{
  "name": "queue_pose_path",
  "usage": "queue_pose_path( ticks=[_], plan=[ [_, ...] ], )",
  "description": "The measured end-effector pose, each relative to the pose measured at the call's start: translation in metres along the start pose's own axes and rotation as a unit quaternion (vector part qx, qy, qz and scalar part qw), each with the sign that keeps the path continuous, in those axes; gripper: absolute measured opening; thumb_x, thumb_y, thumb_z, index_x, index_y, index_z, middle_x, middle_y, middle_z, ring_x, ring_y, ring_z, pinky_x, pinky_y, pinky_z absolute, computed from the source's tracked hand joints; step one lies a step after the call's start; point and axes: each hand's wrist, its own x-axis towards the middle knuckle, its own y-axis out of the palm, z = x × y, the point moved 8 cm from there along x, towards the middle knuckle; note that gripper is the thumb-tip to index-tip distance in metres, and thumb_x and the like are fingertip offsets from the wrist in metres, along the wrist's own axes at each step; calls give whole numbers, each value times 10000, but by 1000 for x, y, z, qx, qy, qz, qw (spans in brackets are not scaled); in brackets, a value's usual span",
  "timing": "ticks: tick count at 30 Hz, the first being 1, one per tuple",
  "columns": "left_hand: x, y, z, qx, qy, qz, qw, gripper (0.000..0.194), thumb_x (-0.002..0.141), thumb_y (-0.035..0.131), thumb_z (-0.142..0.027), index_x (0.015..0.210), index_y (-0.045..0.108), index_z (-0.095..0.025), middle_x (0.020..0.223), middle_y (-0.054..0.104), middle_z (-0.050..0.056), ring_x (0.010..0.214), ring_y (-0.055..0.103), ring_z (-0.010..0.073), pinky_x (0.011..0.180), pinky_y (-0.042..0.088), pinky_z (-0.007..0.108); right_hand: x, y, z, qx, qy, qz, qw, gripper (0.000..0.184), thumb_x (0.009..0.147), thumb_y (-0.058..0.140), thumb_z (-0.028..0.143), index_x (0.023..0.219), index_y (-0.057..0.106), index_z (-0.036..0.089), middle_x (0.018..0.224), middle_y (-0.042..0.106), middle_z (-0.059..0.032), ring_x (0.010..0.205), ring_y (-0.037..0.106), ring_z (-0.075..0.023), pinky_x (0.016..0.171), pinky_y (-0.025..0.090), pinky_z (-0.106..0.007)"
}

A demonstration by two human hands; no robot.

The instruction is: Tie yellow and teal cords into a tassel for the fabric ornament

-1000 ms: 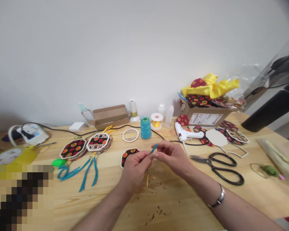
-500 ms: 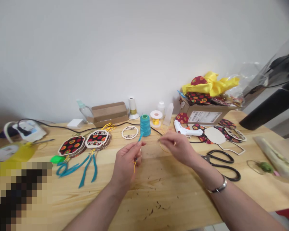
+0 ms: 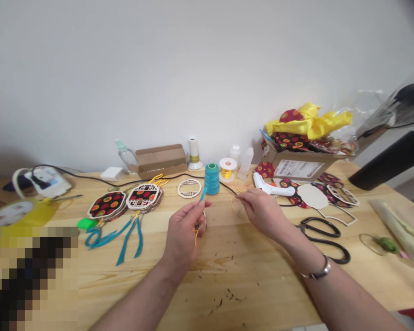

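My left hand (image 3: 185, 230) is closed in a pinch on a small teal tassel (image 3: 203, 193) whose tip sticks up above the fingers; a short yellow cord end (image 3: 196, 235) hangs below them. My right hand (image 3: 262, 211), a bracelet on its wrist, pinches a thin yellow cord (image 3: 235, 208) that loops down beside its fingers. The two hands are held apart over the wooden table (image 3: 248, 271). A teal thread spool (image 3: 211, 178) stands just behind them.
Finished patterned ornaments with teal tassels (image 3: 124, 204) lie at the left. A white glue gun (image 3: 272, 187), black scissors (image 3: 326, 234), a wooden ring (image 3: 189, 188), a yellow cord reel (image 3: 227, 168), bottles, a cardboard box of fabric (image 3: 301, 161) and a black cable surround the hands.
The hands, close together a second ago, have drawn apart. My right hand moved right with the yellow cord; my left keeps the teal tassel. The view shifted slightly.
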Motion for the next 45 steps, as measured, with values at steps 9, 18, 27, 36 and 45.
queue_pose_path(
  ticks=[9,18,27,36,45],
  plan=[
    [-7,11,6,112,-10,52,992,226,720,636,-349,761,688,-133,460,346,-70,441,281,48,428,207,191,-7,30,11,455,107,45,883,250,784,575,363,872,686,158,803,686,-50,725,599,-154,674,451,-278],
    [-11,11,14,171,-41,56,983,263,698,639,-383,763,703,-136,475,331,-64,465,274,66,442,196,199,-6,1,1,310,95,9,946,228,792,538,343,760,667,157,712,637,-37,649,550,-142,597,402,-263],
    [-3,4,13,125,-45,32,991,261,696,646,-381,771,684,-134,481,329,-73,449,268,56,422,185,188,-14,16,9,-158,-15,166,973,173,710,512,28,692,640,143,735,647,-96,642,606,-189,527,356,-265],
    [-6,6,13,143,-43,32,988,274,686,642,-397,764,693,-139,485,335,-66,453,266,64,427,188,195,-9,-63,-35,-241,132,-115,955,305,792,395,49,1008,603,104,965,586,-192,878,540,-291,658,397,-355],
    [-16,26,17,180,-26,133,974,236,724,622,-361,699,686,-136,449,368,-54,449,287,63,443,192,215,-11,27,19,535,135,94,829,254,704,638,371,842,680,163,707,652,-9,652,564,-130,637,438,-268]
  ],
)
